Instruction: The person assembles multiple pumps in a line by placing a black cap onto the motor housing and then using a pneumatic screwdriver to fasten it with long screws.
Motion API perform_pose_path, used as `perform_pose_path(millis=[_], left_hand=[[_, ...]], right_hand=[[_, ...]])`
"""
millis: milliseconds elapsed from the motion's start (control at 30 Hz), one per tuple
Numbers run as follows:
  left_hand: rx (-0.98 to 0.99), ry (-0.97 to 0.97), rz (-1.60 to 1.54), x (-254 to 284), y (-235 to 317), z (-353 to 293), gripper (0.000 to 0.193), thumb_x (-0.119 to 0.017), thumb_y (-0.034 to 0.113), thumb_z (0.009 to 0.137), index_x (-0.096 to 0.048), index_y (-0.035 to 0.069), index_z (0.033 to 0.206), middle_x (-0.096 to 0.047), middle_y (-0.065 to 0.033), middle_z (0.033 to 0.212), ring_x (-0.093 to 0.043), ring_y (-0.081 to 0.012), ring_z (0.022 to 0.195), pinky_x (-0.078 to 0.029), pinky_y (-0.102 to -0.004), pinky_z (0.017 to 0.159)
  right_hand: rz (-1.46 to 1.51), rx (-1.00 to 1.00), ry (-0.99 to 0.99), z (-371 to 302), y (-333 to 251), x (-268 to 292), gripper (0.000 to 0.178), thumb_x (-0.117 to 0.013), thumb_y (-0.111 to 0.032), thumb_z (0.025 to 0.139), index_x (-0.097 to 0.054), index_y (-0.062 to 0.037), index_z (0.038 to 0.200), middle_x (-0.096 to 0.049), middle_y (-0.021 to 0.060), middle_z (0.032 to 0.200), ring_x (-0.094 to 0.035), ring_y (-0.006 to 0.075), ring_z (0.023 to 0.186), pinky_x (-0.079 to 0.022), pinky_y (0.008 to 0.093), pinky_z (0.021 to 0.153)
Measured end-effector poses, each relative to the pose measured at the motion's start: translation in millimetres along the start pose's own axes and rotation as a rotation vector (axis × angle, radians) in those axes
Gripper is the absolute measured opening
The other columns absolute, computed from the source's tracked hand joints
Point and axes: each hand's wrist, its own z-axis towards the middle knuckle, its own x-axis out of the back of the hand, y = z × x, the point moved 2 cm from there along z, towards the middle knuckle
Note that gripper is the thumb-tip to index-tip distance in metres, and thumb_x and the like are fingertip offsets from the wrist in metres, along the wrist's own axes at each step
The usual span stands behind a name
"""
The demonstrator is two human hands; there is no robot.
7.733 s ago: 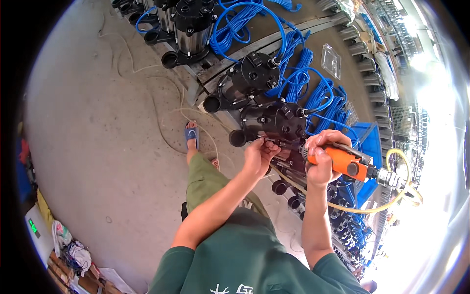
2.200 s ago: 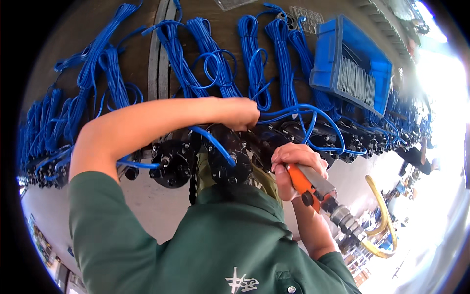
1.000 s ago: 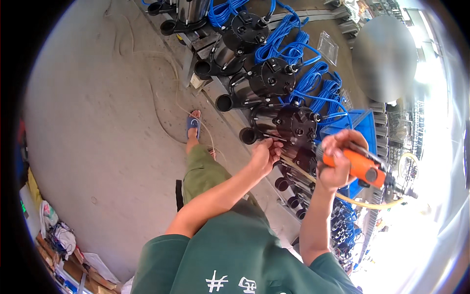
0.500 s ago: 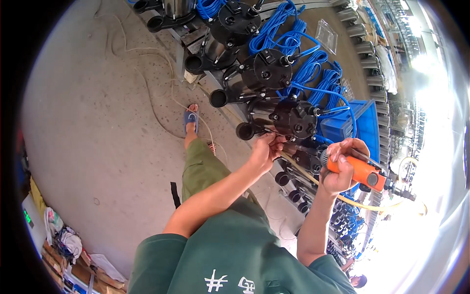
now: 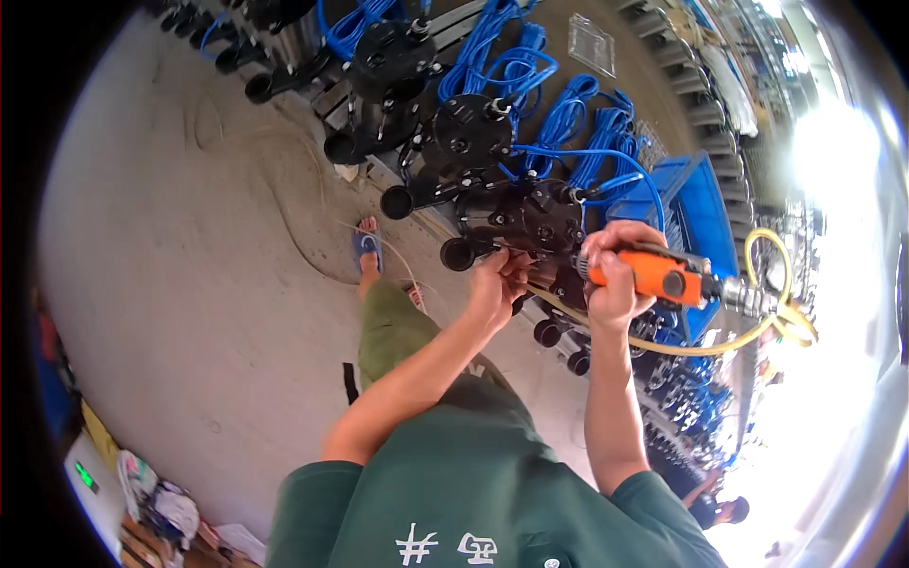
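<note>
My right hand [image 5: 617,275] is wrapped round an orange power screwdriver [image 5: 655,275]. A yellow hose [image 5: 705,350] runs near the tool's back end. The tool's front points left, toward my left hand [image 5: 494,289], whose fingers are pinched together beside a pump [image 5: 547,220] with a dark shiny body and black end cap. Whatever the pinch holds is too small and hidden to make out. The pump lies on its side, its round black outlet [image 5: 457,254] facing the aisle and a blue cable [image 5: 653,189] leading from its cap. Where the tool's tip ends cannot be seen clearly.
More such pumps [image 5: 471,133] line the bench edge, with coiled blue cables [image 5: 568,118] behind them. A blue bin [image 5: 705,213] stands past the tool, and a clear plastic tray [image 5: 592,45] lies farther back. Thin hoses [image 5: 284,213] trail over the floor. Another person [image 5: 729,511] is at lower right.
The view has shifted, so the pumps appear farther left. My right hand has brought the screwdriver closer to my left hand and the pump. The left hand stays pinched at the pump's side.
</note>
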Motion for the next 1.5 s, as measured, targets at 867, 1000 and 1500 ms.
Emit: perform_pose_path(millis=[867,1000,1500], left_hand=[[-1.195,-0.256,1.801,19,3,-2,0.005,-0.069,0.006,0.081,-0.068,0.005,0.086,-0.064,-0.0123,0.078,-0.063,-0.0330,0.067,-0.050,-0.0426,0.060],[-1.186,-0.222,1.826,18,2,2,0.006,-0.069,0.007,0.082,-0.068,0.004,0.088,-0.064,-0.0123,0.077,-0.063,-0.0331,0.067,-0.051,-0.0423,0.060],[-1.076,-0.254,1.999,13,12,3,0.011,-0.067,0.011,0.084,-0.069,0.001,0.090,-0.065,-0.0172,0.079,-0.065,-0.0372,0.074,-0.052,-0.0452,0.064]], right_hand=[[0.097,0.006,0.214,-45,-69,58,0.032,-0.055,0.008,0.079,-0.056,0.0031,0.111,-0.065,0.0122,0.094,-0.061,0.0114,0.070,-0.052,0.0261,0.064],[0.061,0.015,0.204,-47,-62,60,0.034,-0.052,0.006,0.078,-0.053,0.0035,0.112,-0.063,0.0167,0.096,-0.058,0.0143,0.067,-0.051,0.0297,0.062],[0.081,-0.002,0.021,-34,-38,43,0.032,-0.063,0.002,0.072,-0.068,0.0020,0.103,-0.069,0.0086,0.082,-0.065,0.0103,0.073,-0.054,0.0255,0.068]])
